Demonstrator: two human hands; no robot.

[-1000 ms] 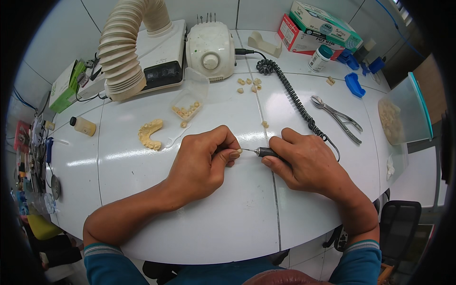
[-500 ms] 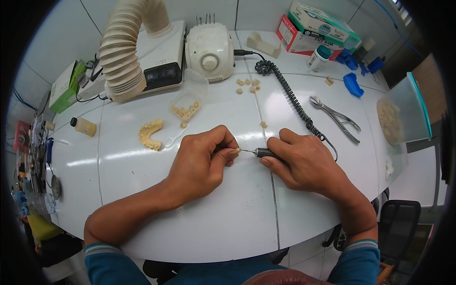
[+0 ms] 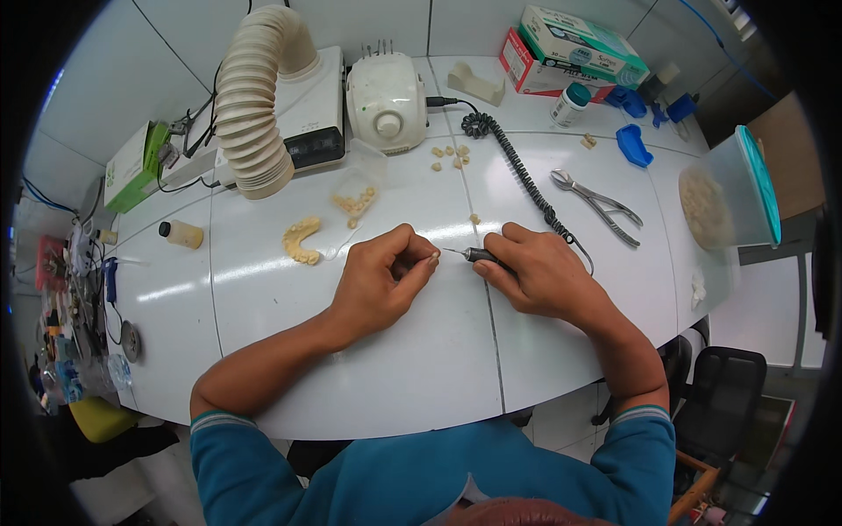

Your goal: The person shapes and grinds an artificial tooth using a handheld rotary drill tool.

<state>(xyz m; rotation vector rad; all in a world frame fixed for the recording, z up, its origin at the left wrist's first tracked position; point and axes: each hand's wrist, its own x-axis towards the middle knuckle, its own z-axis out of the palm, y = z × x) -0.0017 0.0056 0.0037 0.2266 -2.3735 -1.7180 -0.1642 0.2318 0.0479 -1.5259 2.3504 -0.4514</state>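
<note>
A dental lab, shown by the yellowish tooth-arch model (image 3: 292,242), loose tooth-like pieces (image 3: 463,150), corded drill (image 3: 479,254), control box (image 3: 386,98), pliers (image 3: 589,198) and wide ribbed hose (image 3: 250,110) at a white bench (image 3: 395,377).

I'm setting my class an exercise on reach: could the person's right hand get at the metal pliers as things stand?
Probably not freely: the right hand grips the dark handpiece, and the coiled cord runs between that hand and the metal pliers, though they lie nearby.
</note>
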